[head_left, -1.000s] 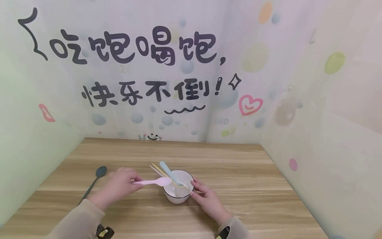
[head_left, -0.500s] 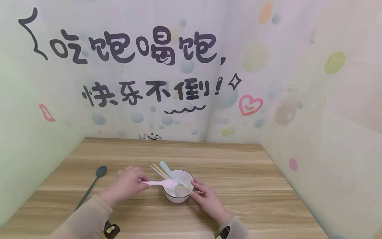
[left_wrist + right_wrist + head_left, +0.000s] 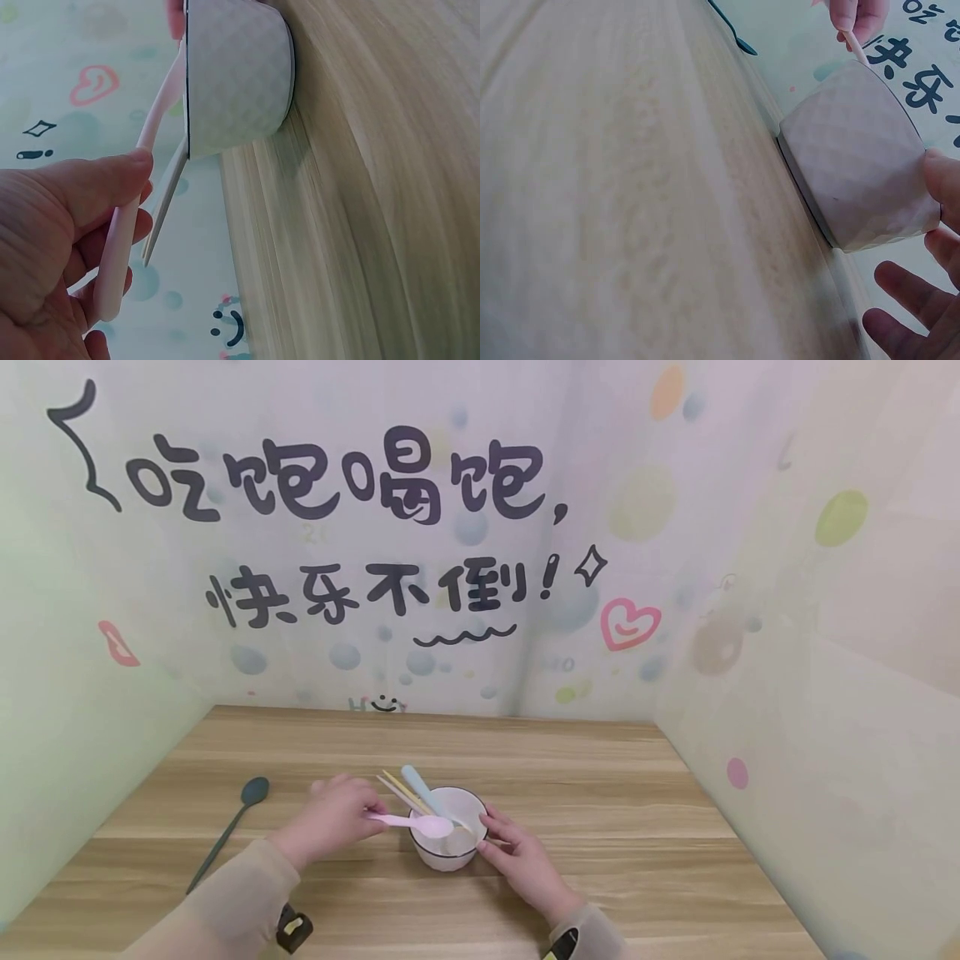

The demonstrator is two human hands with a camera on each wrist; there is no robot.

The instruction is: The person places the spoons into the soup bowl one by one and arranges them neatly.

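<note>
My left hand (image 3: pixel 341 817) pinches the handle of a pink spoon (image 3: pixel 431 826), thumb on top in the left wrist view. The spoon's head lies over the mouth of a white bowl (image 3: pixel 442 861) with a dark rim and a faceted outer wall. My right hand (image 3: pixel 522 862) holds the bowl at its right side, thumb and index finger at the rim; the other fingers spread away in the right wrist view. A light blue spoon (image 3: pixel 420 787) and a pair of chopsticks (image 3: pixel 400 790) lean in the bowl, their handles out over the back left rim.
A dark teal spoon (image 3: pixel 228 836) lies on the wooden table (image 3: pixel 637 827) to the left of my left hand, its head toward the back. Patterned curtain walls (image 3: pixel 480 677) close off the back and both sides.
My left hand has moved to the right with the pink spoon, bringing its head farther over the bowl. The right hand and the bowl have stayed put.
</note>
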